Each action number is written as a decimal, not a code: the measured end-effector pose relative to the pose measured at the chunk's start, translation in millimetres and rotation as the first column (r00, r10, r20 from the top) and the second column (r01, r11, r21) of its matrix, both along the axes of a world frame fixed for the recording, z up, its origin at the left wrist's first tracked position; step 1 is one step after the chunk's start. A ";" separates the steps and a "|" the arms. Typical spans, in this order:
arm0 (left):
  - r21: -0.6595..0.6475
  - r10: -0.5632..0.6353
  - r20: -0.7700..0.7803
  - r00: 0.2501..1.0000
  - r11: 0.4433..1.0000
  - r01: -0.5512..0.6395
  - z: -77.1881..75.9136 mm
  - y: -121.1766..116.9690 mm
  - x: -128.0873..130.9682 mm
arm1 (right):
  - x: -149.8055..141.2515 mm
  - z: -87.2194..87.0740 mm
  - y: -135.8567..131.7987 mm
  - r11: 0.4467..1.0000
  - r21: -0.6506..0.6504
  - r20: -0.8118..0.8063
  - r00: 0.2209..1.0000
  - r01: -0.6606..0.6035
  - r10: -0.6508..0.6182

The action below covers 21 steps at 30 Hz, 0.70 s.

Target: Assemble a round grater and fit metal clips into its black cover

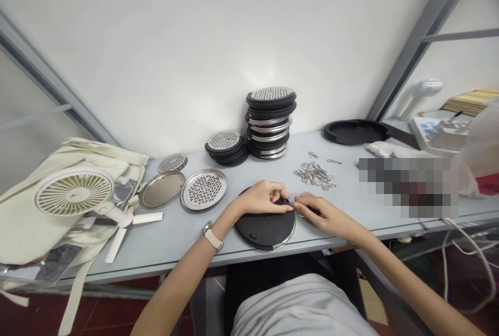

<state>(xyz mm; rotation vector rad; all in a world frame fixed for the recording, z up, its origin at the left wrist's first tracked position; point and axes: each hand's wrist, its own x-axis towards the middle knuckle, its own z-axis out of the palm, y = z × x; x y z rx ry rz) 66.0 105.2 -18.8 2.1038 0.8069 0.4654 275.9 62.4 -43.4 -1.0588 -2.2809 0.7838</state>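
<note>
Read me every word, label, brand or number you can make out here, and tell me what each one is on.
No word, brand or number can be read. The white printed package at the right of the bench has markings too small and blurred to read. The pixelated blurred-out patch beside it hides whatever lies there. The cream-strapped wristwatch shows no readable face.

A white wall panel is rising behind the grey tabletop, grey metal frame struts are bracing it, and a red tiled floor is extending below
</note>
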 end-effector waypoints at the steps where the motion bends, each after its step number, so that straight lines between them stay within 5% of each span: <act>1: -0.007 0.000 0.004 1.000 1.000 0.000 -0.1 0.0 0.0 | -0.2 0.0 0.1 1.000 0.002 0.003 1.000 -0.001 0.001; 21: -0.065 -0.005 0.022 1.000 0.998 0.007 -0.8 0.4 0.1 | 2.8 1.0 1.3 0.996 -0.080 -0.011 1.000 0.027 -0.028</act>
